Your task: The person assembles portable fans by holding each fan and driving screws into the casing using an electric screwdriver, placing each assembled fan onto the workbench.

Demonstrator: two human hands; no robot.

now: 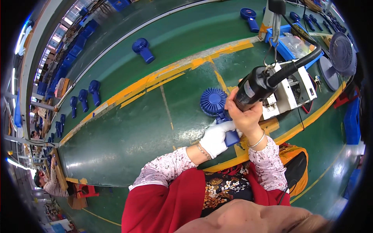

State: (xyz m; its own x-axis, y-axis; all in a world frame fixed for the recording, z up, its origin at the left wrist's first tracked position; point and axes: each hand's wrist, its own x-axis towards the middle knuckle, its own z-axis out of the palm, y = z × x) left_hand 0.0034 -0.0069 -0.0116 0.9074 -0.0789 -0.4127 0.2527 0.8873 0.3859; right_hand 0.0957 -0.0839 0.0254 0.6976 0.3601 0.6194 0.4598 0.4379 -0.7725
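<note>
The held fan [215, 105] looks plastic, the tabletop [128, 132] glossy.

The handheld fan [213, 102] is blue, the power tool [251, 90] black, the glove [213, 141] white, the sleeves [165, 167] pale-pink floral.

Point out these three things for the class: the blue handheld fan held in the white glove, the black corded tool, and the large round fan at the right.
Blue handheld fan [213, 102]: head view, on its round grille.
Black corded tool [256, 83]: head view, on its thick body.
Large round fan [342, 53]: head view, on its grille.
</note>
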